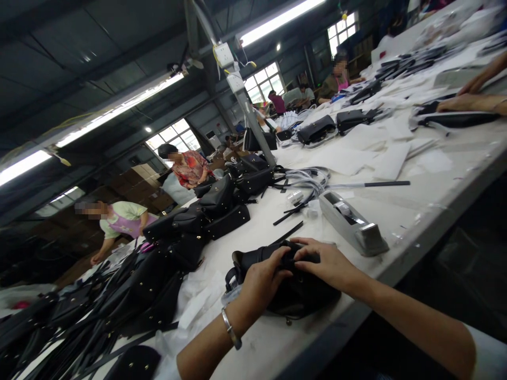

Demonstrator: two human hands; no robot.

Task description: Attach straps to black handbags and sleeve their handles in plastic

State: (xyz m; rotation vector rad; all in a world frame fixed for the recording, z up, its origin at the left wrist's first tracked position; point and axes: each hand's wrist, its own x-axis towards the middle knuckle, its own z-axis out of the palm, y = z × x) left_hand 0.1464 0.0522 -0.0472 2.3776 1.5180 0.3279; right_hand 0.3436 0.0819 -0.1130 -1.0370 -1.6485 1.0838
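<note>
A black handbag [299, 295] lies on the white worktable close to its front edge, a small metal stud showing on its lower side. My left hand [263, 277], with a silver bangle on the wrist, has its fingers closed on the bag's upper edge. From the other side my right hand [322, 261] pinches the same edge, thumb and fingers bent close to the left fingertips. What exactly lies between the fingertips is too dark to make out. Just beyond the right hand stands a grey tape dispenser [350, 221].
Many black bags [222, 198] are piled along the left, with black straps [85, 338] nearer. Coiled clear-wrapped cords [309, 179] lie beside a metal post [253, 124]. White sheets [356, 158] cover the table farther back. Co-workers stand across it; another person's hands [471, 100] are at right.
</note>
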